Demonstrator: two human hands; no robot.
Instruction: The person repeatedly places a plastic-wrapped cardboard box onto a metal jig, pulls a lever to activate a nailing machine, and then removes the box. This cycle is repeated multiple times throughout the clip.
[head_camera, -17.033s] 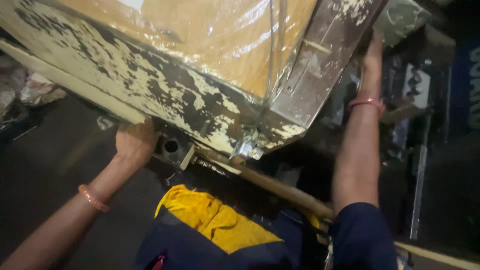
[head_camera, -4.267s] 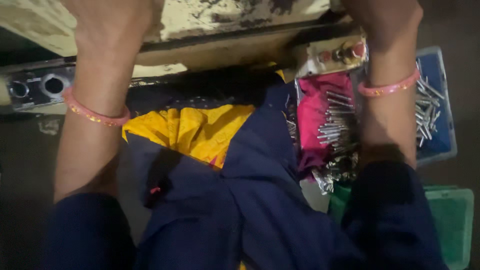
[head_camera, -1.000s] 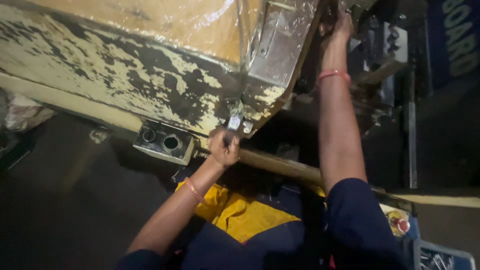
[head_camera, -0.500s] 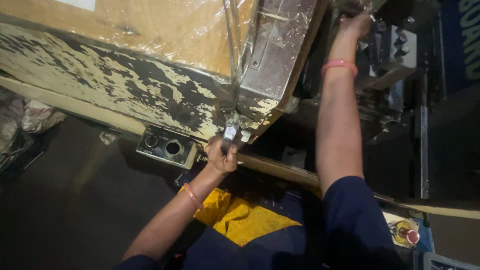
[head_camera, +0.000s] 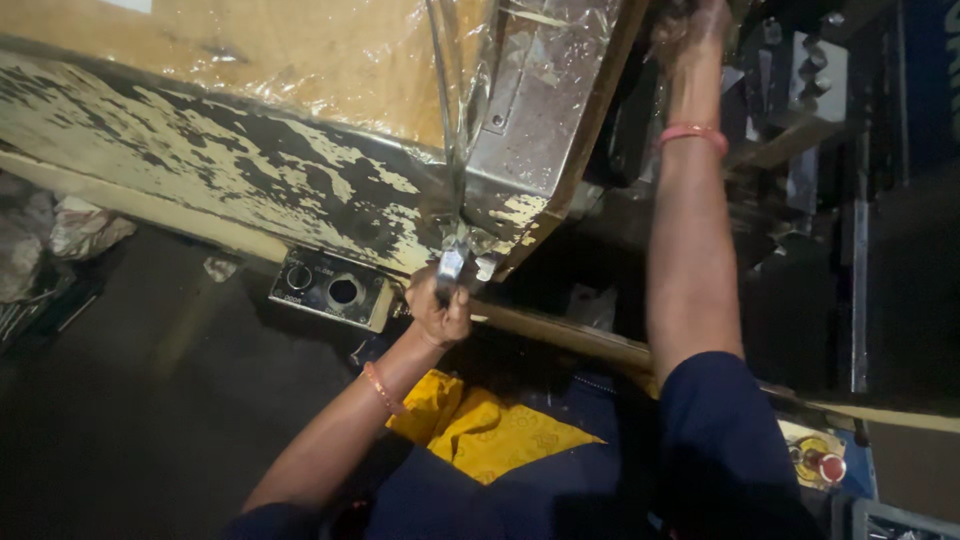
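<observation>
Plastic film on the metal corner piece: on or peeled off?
On: wrinkled clear film covers the metal corner piece; left hand grips a small tool below.

a dark floor (head_camera: 110, 430) carries a crumpled light cloth (head_camera: 85, 228) at the left edge, a small pale scrap (head_camera: 218, 267) near it, and a round yellow tin with a red knob (head_camera: 818, 462) at lower right.

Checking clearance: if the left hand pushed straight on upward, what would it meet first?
The left hand would likely meet the corner of the peeling cream-painted panel, where the small metal piece it grips sits; depth is unclear.
</observation>
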